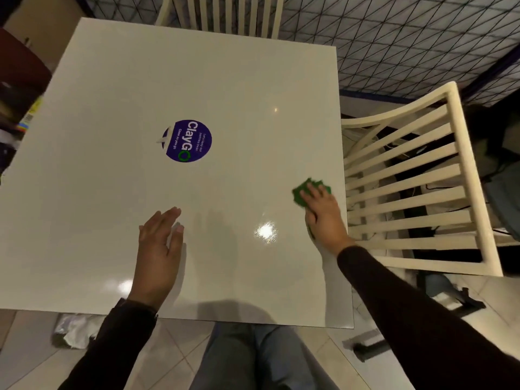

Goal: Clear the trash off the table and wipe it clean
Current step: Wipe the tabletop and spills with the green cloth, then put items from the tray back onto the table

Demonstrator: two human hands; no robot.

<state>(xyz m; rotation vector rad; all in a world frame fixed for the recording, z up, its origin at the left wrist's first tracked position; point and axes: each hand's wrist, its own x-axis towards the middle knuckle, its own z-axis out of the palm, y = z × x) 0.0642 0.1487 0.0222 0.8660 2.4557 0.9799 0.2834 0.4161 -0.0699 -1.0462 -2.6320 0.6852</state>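
Note:
A glossy white square table (pixel 118 198) fills the view, with a round purple sticker (pixel 187 141) stuck near its middle. My right hand (pixel 323 215) presses a green cloth (pixel 302 192) flat against the tabletop close to the right edge, fingers straight over it. Part of the cloth shows beyond my fingertips and a sliver under my palm. My left hand (pixel 160 249) lies flat on the table near the front edge, fingers straight and together, holding nothing.
A cream slatted chair (pixel 416 175) stands against the table's right side and another chair (pixel 225 15) at the far side. Crumpled white paper (pixel 74 330) lies on the tiled floor below the front left edge. Dark clutter sits along the left.

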